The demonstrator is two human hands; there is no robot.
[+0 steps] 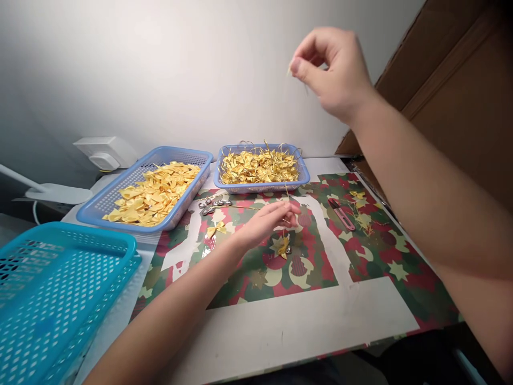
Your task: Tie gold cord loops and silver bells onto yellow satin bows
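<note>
My right hand (334, 72) is raised high before the wall, thumb and finger pinched on the end of a thin cord; a pale tip shows at the fingertips. Lower, over the patterned mat, my left hand (274, 219) has its fingers bent around a gold cord (287, 193), which shows above and below them. Under that hand is a yellow ribbon bow (283, 247) with a small silver bell (288, 249) beside it. Another yellow bow (216, 229) lies to the left, near several silver bells (207, 206) and a gold cord stretching toward my left hand.
A blue basket of yellow bows (156, 192) stands at the left; another basket of bows with gold loops (260, 166) is at the back. A teal basket (68, 235) sits front left. Pink thread snips (341, 215) and cord scraps (364, 222) lie right. Cardboard (452, 69) borders the right.
</note>
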